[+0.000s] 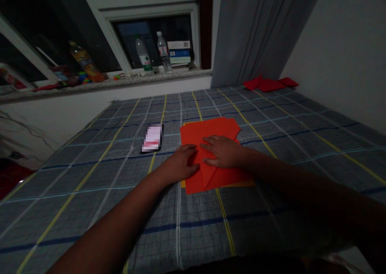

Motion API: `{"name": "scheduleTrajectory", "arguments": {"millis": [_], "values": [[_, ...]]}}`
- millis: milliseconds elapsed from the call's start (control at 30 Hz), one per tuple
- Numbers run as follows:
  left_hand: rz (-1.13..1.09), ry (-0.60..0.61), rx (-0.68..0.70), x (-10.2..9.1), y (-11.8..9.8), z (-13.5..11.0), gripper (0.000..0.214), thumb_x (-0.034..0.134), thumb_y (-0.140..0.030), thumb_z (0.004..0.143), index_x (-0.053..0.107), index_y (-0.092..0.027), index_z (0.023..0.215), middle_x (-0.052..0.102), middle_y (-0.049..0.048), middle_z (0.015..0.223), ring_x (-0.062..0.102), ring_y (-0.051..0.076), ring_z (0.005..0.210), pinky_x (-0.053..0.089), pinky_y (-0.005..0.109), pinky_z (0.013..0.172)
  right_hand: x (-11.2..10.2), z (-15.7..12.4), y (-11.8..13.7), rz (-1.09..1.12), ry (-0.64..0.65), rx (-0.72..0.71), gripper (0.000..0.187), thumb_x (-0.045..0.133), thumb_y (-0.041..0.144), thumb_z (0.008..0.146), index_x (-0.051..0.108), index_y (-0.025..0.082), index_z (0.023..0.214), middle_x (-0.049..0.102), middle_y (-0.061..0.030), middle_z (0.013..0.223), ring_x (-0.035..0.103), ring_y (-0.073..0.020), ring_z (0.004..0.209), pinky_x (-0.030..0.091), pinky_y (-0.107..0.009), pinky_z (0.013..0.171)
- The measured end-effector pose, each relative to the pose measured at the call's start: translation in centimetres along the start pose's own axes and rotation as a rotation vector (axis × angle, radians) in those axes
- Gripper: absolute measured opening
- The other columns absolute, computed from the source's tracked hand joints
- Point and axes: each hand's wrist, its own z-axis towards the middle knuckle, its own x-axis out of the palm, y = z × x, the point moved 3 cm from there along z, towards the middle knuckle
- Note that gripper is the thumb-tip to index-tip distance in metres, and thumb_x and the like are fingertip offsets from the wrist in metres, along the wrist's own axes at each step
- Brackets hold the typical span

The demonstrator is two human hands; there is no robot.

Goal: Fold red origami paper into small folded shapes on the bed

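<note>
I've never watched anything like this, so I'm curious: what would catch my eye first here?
The bright red-orange paper stands out most, lying folded in the middle of the grey checked cloth, with the left hand and right hand resting on it. Farther off, red pieces lie at the far corner, and plastic bottles stand on the window sill.

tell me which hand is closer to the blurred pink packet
Left. The left hand sits just right of the packet, on the red paper; the right hand lies farther right.
</note>
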Motion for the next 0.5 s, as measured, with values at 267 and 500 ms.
{"name": "scheduleTrajectory", "arguments": {"millis": [267,500], "values": [[0.006,0.078,0.036,-0.60,-0.14,-0.05,0.059,0.059,-0.040,0.087,0.051,-0.012,0.139,0.048,0.0166,0.149,0.042,0.028,0.141,0.033,0.043,0.118,0.71,0.09,-0.01,0.022,-0.027,-0.003,0.074,0.047,0.060,0.092,0.046,0.010,0.147,0.040,-0.0216,0.155,0.042,-0.0383,0.138,0.033,-0.052,0.112],[-0.075,0.059,0.072,-1.02,-0.24,-0.23,0.061,0.061,-0.040,0.087,0.048,-0.015,0.141,0.053,0.0156,0.145,0.050,0.031,0.133,0.038,0.047,0.114,0.69,-0.12,0.10,0.059,-0.028,0.012,0.076,0.048,0.060,0.092,0.043,0.011,0.149,0.038,-0.0220,0.155,0.039,-0.0382,0.140,0.031,-0.052,0.113]]}}
